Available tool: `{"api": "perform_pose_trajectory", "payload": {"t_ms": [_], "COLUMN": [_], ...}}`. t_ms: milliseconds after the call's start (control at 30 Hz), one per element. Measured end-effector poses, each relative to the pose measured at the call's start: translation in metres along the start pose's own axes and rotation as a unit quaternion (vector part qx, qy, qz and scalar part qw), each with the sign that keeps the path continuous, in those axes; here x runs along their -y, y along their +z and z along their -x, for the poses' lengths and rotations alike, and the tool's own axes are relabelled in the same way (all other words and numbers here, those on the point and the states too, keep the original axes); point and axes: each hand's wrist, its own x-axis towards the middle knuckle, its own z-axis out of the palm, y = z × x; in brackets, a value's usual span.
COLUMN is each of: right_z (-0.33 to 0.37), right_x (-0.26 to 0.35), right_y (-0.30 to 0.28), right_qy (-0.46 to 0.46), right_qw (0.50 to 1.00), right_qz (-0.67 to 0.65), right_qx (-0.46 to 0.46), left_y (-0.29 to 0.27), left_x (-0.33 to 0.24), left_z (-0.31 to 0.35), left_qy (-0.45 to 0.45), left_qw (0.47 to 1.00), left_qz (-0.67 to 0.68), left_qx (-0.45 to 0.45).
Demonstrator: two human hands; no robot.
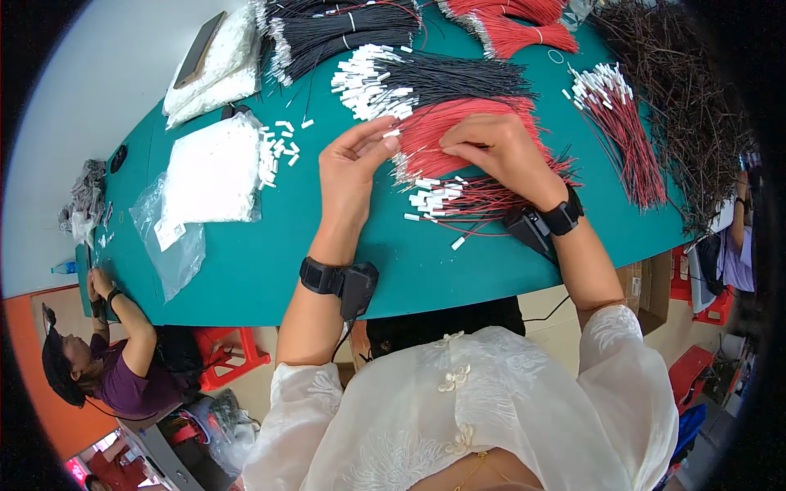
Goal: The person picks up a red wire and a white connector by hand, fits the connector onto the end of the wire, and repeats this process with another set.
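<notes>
My left hand (pixel 354 168) is closed in a pinch, with a small white plastic connector (pixel 392 133) at its fingertips. To its right my right hand (pixel 501 151) pinches a thin wire whose colour I cannot make out for sure. Below both hands lies a thick bundle of red wires (pixel 458 123) with bare metal ends toward the left. Beyond it are black wires (pixel 467 78) capped with white connectors (pixel 368 82). Nearer me, under my right wrist, red and black wires (pixel 491 200) spread out with white connectors (pixel 438 196) on their left ends.
Loose white connectors (pixel 278 151) lie beside a full clear bag (pixel 213 172) on the green table (pixel 286 245). Tied black bundles (pixel 344 37) and red bundles (pixel 532 37) sit at the back. Finished-looking wires (pixel 618 135) and a dark wire heap (pixel 679 98) stand right. Another person (pixel 123 352) works at left.
</notes>
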Motion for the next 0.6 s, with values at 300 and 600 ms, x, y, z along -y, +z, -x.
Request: {"api": "perform_pose_trajectory", "payload": {"t_ms": [300,600], "right_z": [-0.002,-0.002], "right_x": [0.016,0.023], "right_y": [0.001,-0.005], "right_qy": [0.064,0.077], "right_qw": [0.994,0.995], "right_qz": [-0.048,-0.007], "right_qx": [-0.073,-0.055], "left_y": [0.002,0.006], "left_x": [0.006,0.004], "left_z": [0.003,0.003], "left_qy": [-0.012,-0.024], "left_qw": [0.999,0.999], "left_qz": [-0.025,-0.010], "left_qx": [0.035,0.035]}}
